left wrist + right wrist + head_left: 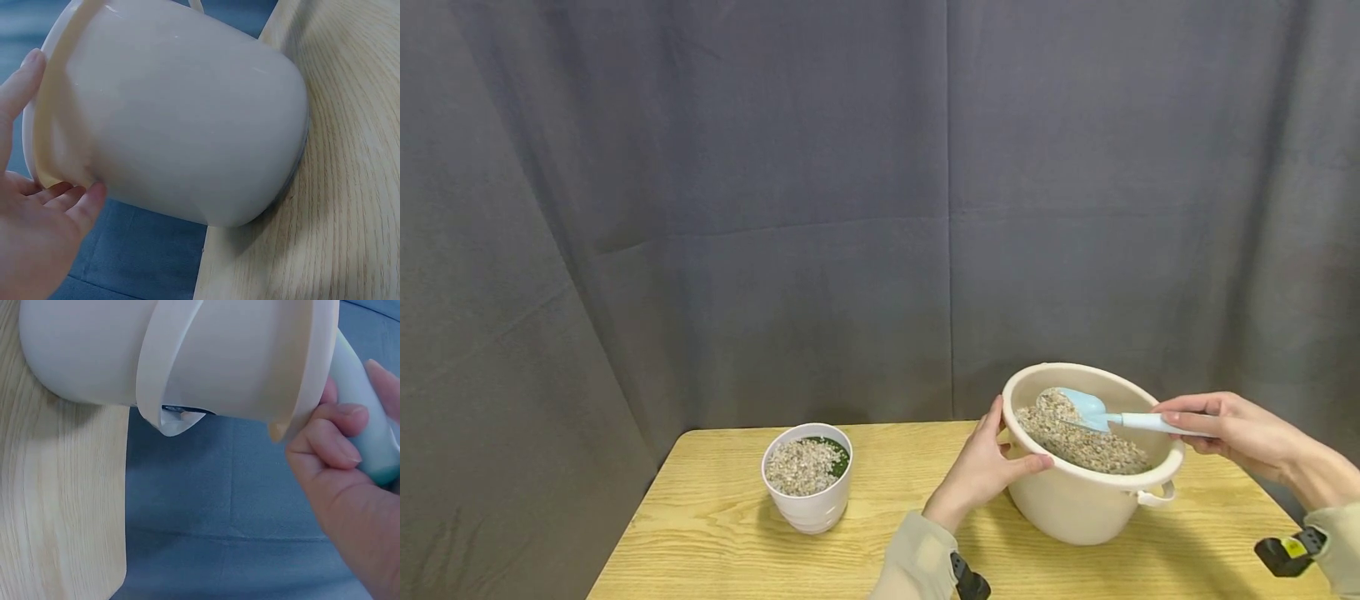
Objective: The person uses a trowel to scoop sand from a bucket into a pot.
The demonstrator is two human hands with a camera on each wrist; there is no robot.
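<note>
While the left hand grips the cream bucket by its rim, the right hand grasps the handle of the pale blue scoop. This scoop lies across the bucket's mouth — its long axis running left to right, near level in the head view — with the blade pointing left into the gravel and the handle reaching right over the rim. Well to the left, a white pot stands on the wooden table.

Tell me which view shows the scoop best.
Head view: it shows the scoop, with grains on its blade and its handle in the right hand. Right wrist shows only part of the handle; left wrist shows no scoop.
</note>
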